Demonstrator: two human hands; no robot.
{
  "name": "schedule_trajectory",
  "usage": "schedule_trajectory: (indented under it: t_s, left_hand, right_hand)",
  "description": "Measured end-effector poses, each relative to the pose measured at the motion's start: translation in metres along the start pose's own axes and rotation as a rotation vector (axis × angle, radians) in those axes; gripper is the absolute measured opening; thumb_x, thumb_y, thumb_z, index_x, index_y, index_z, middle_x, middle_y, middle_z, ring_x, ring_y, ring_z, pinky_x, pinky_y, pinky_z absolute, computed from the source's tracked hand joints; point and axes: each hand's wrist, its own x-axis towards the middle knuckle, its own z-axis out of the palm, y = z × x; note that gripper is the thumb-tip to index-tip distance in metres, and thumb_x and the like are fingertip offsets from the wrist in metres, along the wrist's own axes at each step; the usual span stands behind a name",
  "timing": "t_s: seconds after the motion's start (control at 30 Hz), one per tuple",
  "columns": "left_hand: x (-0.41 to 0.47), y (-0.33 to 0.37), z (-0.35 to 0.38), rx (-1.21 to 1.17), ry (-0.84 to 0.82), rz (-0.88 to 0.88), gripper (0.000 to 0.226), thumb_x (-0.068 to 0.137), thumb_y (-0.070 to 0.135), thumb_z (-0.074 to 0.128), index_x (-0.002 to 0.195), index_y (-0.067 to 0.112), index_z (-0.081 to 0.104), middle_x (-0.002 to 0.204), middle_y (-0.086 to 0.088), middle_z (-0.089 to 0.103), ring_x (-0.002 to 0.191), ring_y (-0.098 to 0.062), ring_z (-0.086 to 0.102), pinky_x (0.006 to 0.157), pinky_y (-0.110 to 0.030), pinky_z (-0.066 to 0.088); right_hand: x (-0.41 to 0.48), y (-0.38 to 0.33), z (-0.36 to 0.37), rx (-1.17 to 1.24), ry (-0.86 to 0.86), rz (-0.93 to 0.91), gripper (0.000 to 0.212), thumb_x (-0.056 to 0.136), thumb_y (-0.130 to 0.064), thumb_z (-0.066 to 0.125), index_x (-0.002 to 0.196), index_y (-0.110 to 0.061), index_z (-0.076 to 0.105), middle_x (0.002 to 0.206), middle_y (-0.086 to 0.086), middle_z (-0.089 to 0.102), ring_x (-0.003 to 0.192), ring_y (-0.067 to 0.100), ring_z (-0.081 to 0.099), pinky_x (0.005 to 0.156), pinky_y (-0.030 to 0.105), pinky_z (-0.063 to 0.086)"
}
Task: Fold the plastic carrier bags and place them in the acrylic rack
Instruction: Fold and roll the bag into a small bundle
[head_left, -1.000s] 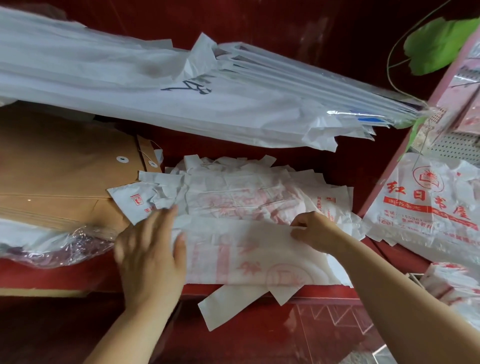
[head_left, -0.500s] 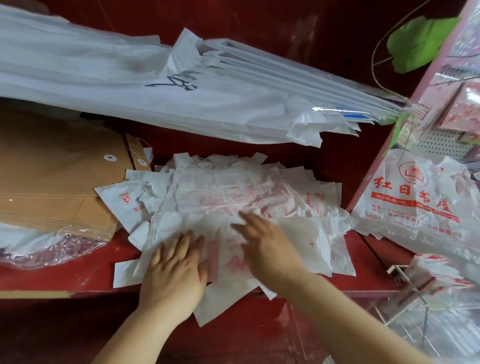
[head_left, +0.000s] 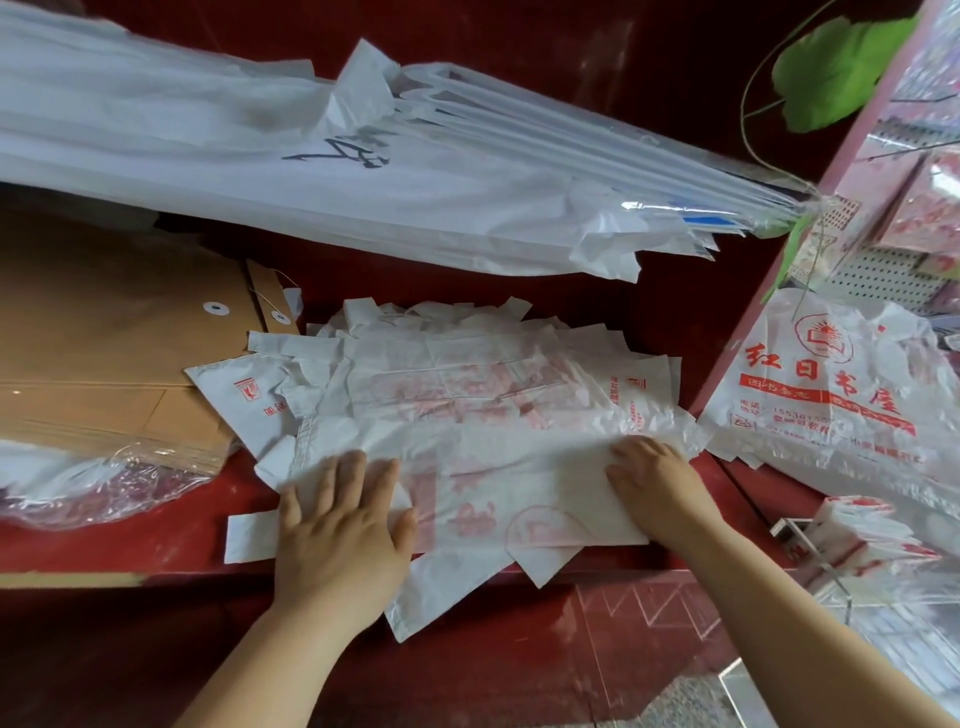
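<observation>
Half a second ago both hands lay close together on the middle of the top bag (head_left: 519, 488). Now they have slid apart along it: the left hand (head_left: 343, 525) presses its left end with flat, straight fingers, while the right hand (head_left: 654, 483) sits at its right end with fingers bent down onto the plastic, though I cannot tell whether they pinch the edge. The bag lies as a long folded strip on the front of the pile of bags (head_left: 467, 374), so the crease looks smoothed and ready for another fold before going to the acrylic rack (head_left: 795, 530), right of the pile.
</observation>
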Motion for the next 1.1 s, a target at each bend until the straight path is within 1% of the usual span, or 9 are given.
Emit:
schedule_trajectory:
  t_s: [0.13,0.27,0.43,0.53,0.57,0.63,0.77,0.9,1.1]
  left_hand:
    - [0.001,0.001,0.0,-0.012,0.012,-0.005,0.054,0.094,0.045,0.002,0.146,0.03,-0.01,0.155,0.0,-0.015,0.142,-0.019,-0.013,0.113,-0.044,-0.004]
    - [0.001,0.0,0.001,-0.033,0.034,-0.001,0.054,0.096,0.047,0.006,0.146,0.03,-0.006,0.155,0.0,-0.013,0.142,-0.02,-0.011,0.113,-0.045,-0.003]
    - [0.003,0.0,0.003,0.003,0.035,0.006,0.104,0.046,0.047,-0.029,0.146,0.03,-0.006,0.156,0.0,-0.009,0.143,-0.019,-0.009,0.113,-0.045,-0.003]
    - [0.007,-0.003,0.006,0.01,0.115,0.018,0.092,0.064,0.05,-0.008,0.142,0.024,0.034,0.149,-0.01,0.03,0.137,-0.027,0.028,0.107,-0.054,0.02]
    - [0.008,-0.005,0.008,-0.024,0.147,0.028,0.078,0.071,0.048,0.01,0.126,0.02,0.057,0.132,-0.014,0.053,0.122,-0.03,0.05,0.096,-0.056,0.037]
    - [0.007,-0.009,0.012,-0.035,0.155,0.089,0.056,0.072,0.042,0.032,0.098,0.016,0.073,0.103,-0.012,0.069,0.095,-0.03,0.067,0.075,-0.054,0.05]
    - [0.01,-0.015,0.021,-0.067,0.37,0.195,0.053,0.075,0.043,0.035,0.108,0.016,0.066,0.11,-0.012,0.067,0.109,-0.029,0.058,0.095,-0.049,0.035]
    - [0.008,-0.016,0.012,-0.265,0.566,0.287,0.047,0.094,0.047,0.024,0.122,0.016,0.044,0.123,-0.015,0.058,0.119,-0.024,0.037,0.102,-0.045,0.016]
    - [-0.006,-0.001,0.01,-0.322,0.482,0.513,0.052,0.097,0.052,0.011,0.125,0.022,0.042,0.129,0.002,0.047,0.119,-0.013,0.04,0.104,-0.037,0.016]
  right_hand:
    - [0.006,-0.031,-0.01,0.03,0.105,-0.19,0.036,0.093,-0.024,0.05,0.128,-0.018,0.05,0.138,-0.004,0.044,0.13,0.016,0.032,0.102,0.025,0.023]
    - [0.022,-0.082,-0.006,-0.043,-0.139,-0.38,0.045,0.093,-0.03,0.049,0.136,-0.022,0.039,0.142,-0.003,0.04,0.133,0.016,0.027,0.106,0.029,0.017]
    - [0.043,-0.111,-0.007,-0.165,-0.379,-0.313,0.042,0.093,-0.035,0.049,0.132,-0.02,0.041,0.133,0.004,0.046,0.123,0.022,0.037,0.103,0.034,0.021]
    - [0.047,-0.111,-0.016,-0.08,-0.503,-0.258,0.035,0.09,-0.033,0.053,0.122,-0.017,0.049,0.12,0.002,0.051,0.109,0.021,0.044,0.1,0.034,0.026]
    - [0.049,-0.109,-0.018,-0.061,-0.534,-0.251,0.028,0.09,-0.033,0.054,0.113,-0.017,0.052,0.109,0.0,0.052,0.1,0.019,0.046,0.092,0.03,0.032]
    - [0.05,-0.104,-0.022,-0.03,-0.568,-0.242,0.015,0.09,-0.031,0.055,0.096,-0.018,0.05,0.085,-0.007,0.048,0.082,0.013,0.046,0.068,0.019,0.035]
    - [0.048,-0.095,-0.03,0.052,-0.566,-0.224,0.012,0.09,-0.024,0.056,0.081,-0.016,0.051,0.073,-0.008,0.041,0.065,0.006,0.038,0.056,0.017,0.028]
    - [0.038,-0.086,-0.037,0.41,-0.495,-0.14,0.009,0.086,-0.016,0.061,0.081,-0.009,0.061,0.077,0.0,0.052,0.07,0.012,0.048,0.066,0.021,0.037]
    - [0.02,-0.078,-0.02,0.742,-0.227,0.184,0.007,0.088,-0.012,0.054,0.083,-0.011,0.058,0.072,0.005,0.059,0.054,0.014,0.054,0.047,0.018,0.045]
